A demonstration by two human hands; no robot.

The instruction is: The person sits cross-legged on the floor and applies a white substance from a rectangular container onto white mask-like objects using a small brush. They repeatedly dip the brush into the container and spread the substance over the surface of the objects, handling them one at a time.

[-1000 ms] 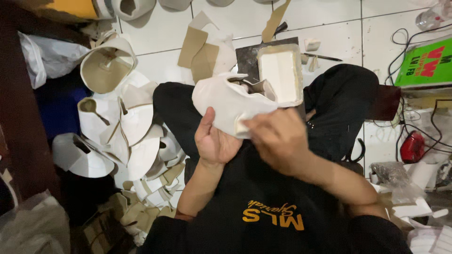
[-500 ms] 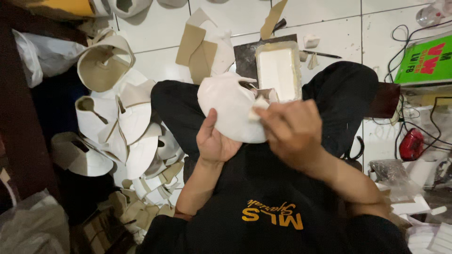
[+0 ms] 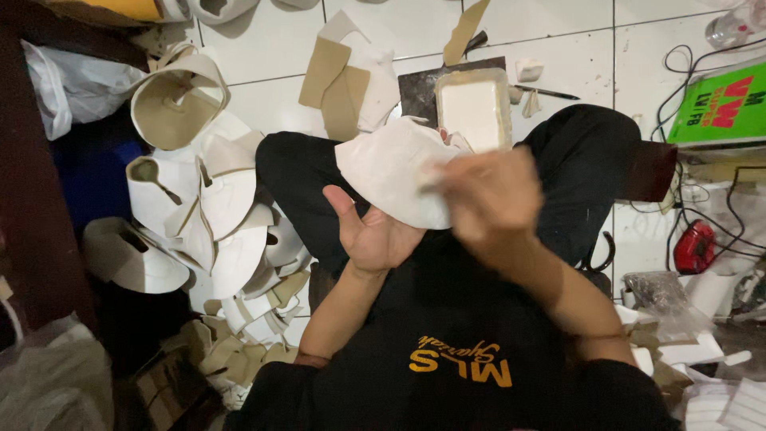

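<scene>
From the head camera, the only view, you sit cross-legged on a white tiled floor [image 3: 263, 40], and your work sits in the centre of the frame above your lap. Your left hand [image 3: 373, 235] is turned palm up with the fingers spread, cupping the underside of a white curved piece [image 3: 391, 172] that looks like a cut shoe or cap panel. Your right hand [image 3: 483, 195] lies on top of that piece at its right edge; it is blurred, so you cannot tell whether it pinches the material or presses flat on it.

Just above the piece, in the upper centre, a shallow rectangular tray [image 3: 472, 108] of pale paste rests on a dark board, with a thin stick [image 3: 546, 93] lying to its right. At the left of the frame a heap of similar white and tan panels [image 3: 215, 215] is piled up, and tan cardboard offcuts [image 3: 335, 80] lie in the upper centre. A green box [image 3: 718, 104] sits at the upper right, a red object [image 3: 692, 247] below it.

As a judgement, the pile suggests many pieces are handled already, while this one is mid-way in your hands.
</scene>
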